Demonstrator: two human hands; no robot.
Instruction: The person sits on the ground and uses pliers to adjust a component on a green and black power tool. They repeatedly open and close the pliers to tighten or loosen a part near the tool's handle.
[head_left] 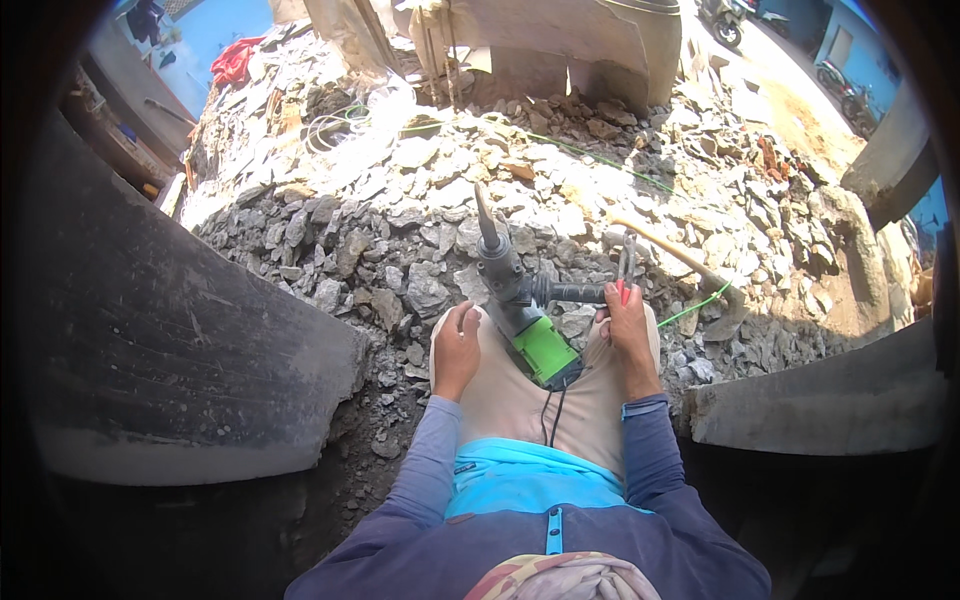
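A demolition hammer (pixel 545 348) with a green and black body lies between my thighs, its pointed chisel bit (pixel 485 212) aimed away from me over the rubble. Its black side handle (pixel 577 292) sticks out to the right, close to my right hand (pixel 628 335). That hand is closed around pliers (pixel 626 268) with red grips, jaws pointing up and away. On my left knee rests my left hand (pixel 456 352), its fingers loosely bent over the trouser cloth and holding nothing. Two dark cords (pixel 551 415) run from the hammer's rear toward my lap.
Broken concrete rubble (pixel 425 290) spreads ahead. A wooden-handled hammer (pixel 670 247) lies on it at the right, near a green cord (pixel 698 303). Concrete slabs flank me at left (pixel 190 340) and right (pixel 820 405). Coiled wire (pixel 335 128) and a large concrete piece (pixel 560 50) are farther off.
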